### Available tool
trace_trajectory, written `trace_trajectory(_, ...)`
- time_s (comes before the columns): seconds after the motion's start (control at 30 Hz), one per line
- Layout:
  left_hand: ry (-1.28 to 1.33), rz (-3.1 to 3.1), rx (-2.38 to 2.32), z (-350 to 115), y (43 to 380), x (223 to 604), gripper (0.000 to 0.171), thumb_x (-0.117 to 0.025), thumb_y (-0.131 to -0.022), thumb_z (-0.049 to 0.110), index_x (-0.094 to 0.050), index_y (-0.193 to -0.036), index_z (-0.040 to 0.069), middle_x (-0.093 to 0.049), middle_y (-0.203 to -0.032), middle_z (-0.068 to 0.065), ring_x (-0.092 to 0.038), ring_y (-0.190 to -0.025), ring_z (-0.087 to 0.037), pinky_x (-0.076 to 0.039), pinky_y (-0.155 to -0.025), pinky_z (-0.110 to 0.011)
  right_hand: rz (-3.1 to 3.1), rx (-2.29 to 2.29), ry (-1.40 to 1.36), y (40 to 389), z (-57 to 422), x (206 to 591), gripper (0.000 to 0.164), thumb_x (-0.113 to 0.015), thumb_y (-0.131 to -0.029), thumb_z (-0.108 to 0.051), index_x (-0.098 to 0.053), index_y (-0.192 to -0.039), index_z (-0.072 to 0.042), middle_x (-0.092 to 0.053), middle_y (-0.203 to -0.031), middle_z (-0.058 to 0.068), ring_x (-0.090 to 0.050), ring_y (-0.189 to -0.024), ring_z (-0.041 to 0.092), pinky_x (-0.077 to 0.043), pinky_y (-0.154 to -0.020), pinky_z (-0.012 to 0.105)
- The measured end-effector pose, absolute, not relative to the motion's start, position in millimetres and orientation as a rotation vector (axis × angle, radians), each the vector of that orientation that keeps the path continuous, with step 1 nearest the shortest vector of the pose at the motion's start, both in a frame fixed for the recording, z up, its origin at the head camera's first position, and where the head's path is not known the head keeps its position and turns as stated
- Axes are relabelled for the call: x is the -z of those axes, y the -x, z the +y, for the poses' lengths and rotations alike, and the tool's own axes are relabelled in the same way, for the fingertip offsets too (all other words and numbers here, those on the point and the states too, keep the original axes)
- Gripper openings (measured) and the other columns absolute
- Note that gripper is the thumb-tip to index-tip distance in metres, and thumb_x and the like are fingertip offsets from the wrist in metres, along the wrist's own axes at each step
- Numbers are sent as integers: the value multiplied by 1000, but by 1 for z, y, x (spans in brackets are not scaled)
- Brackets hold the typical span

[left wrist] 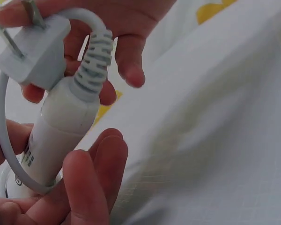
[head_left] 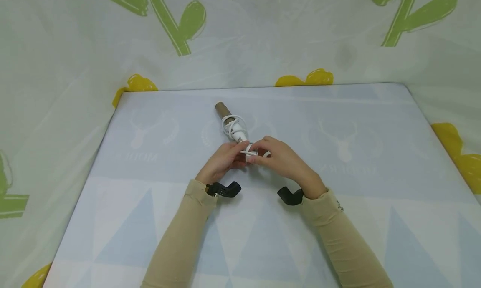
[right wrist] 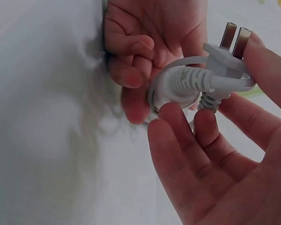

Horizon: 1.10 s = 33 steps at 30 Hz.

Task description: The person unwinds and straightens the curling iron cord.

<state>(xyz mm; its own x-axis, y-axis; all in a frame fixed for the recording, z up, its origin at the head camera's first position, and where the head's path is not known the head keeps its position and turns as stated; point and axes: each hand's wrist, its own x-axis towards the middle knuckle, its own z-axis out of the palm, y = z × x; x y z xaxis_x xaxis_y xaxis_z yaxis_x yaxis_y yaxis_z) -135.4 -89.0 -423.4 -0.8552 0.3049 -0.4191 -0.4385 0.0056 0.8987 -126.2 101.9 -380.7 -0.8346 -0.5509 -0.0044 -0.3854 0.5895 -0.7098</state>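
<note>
A curling iron with a brown barrel (head_left: 222, 108) and a white handle (left wrist: 61, 119) lies at a slant, its barrel pointing to the far left. White cord (head_left: 236, 129) is wound loosely about its middle. My left hand (head_left: 223, 159) grips the handle, fingers curled around it. At the handle's near end, my right hand (head_left: 282, 156) pinches the white two-pin plug (right wrist: 225, 63) between thumb and fingers. A ribbed cord sleeve (left wrist: 93, 61) comes out of the handle end beside the plug. One loop of cord runs along the handle under the left fingers.
The table (head_left: 375, 175) wears a pale cloth with blue triangles and faint deer prints. Behind and at the sides hangs a whitish curtain (head_left: 282, 33) with green leaves and yellow shapes. Black wrist mounts (head_left: 225, 190) stick out from both wrists.
</note>
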Motion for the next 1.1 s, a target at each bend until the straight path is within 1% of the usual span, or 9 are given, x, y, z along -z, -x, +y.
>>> trace_trajectory(0.2, 162, 1799, -1907, -90, 136, 424, 35, -57, -92, 33, -60, -101, -1, -63, -97, -7, -63, -84, -14, -51, -69, -23, 2475, 1031, 730, 127, 100, 384, 32, -60, -87, -43, -61, -109, -21, -60, -75, -1, -56, -68, 14, -45, -64, 30)
trace_trajectory(0.3, 137, 1833, -1882, -90, 137, 426, 32, -57, -91, 31, -61, -100, 0, -64, -96, -8, -64, -83, -15, -52, -69, -25, 2427, 1007, 765, 129, 99, 387, 30, -60, -87, -43, -61, -108, -22, -58, -66, -2, -56, -60, 14, -43, -58, 29)
trace_trajectory(0.43, 99, 1906, -1822, -88, 139, 427, 33, -57, -91, 33, -63, -97, 1, -65, -88, -7, -62, -75, -15, -51, -66, -25, 2432, 1009, 808, 130, 97, 391, 27, -62, -85, -43, -62, -103, -22, -57, -63, -7, -56, -58, 12, -42, -57, 28)
trace_trajectory(0.53, 111, 1934, -1802, -87, 139, 427, 35, -57, -90, 35, -63, -95, 1, -63, -79, -5, -59, -68, -14, -49, -62, -24, 2439, 1019, 816, 132, 98, 394, 32, -62, -84, -46, -62, -105, -23, -60, -68, -9, -57, -63, 9, -44, -60, 28)
trace_trajectory(0.63, 131, 1921, -1811, -89, 138, 426, 34, -56, -90, 36, -63, -94, 2, -61, -74, -3, -56, -64, -13, -47, -58, -24, 2402, 1039, 816, 133, 100, 395, 38, -60, -85, -48, -60, -113, -23, -65, -80, -10, -58, -73, 8, -46, -67, 29)
trace_trajectory(0.73, 129, 1887, -1812, -91, 139, 426, 36, -56, -90, 37, -62, -95, 2, -58, -72, -1, -54, -61, -11, -45, -57, -22, 2307, 1087, 827, 135, 104, 396, 41, -57, -89, -44, -56, -124, -21, -66, -95, -7, -60, -83, 9, -47, -77, 30)
trace_trajectory(0.83, 112, 1856, -1790, -94, 140, 426, 38, -55, -90, 40, -63, -96, 3, -58, -71, 0, -54, -61, -10, -45, -56, -22, 2228, 1126, 850, 136, 106, 396, 41, -54, -93, -37, -53, -129, -19, -64, -107, -5, -60, -88, 11, -46, -82, 31)
trace_trajectory(0.93, 93, 1838, -1769, -95, 140, 425, 40, -55, -89, 42, -64, -98, 4, -59, -73, 0, -56, -62, -10, -46, -57, -22, 2219, 1155, 871, 136, 106, 397, 39, -54, -93, -32, -54, -128, -15, -65, -108, -3, -60, -87, 11, -46, -82, 32)
trace_trajectory(1.1, 85, 1825, -1767, -96, 141, 424, 41, -55, -89, 43, -63, -98, 4, -59, -73, 1, -54, -60, -9, -44, -56, -22, 2271, 1157, 854, 136, 103, 398, 37, -58, -91, -27, -57, -126, -13, -68, -102, -1, -61, -89, 10, -47, -79, 31)
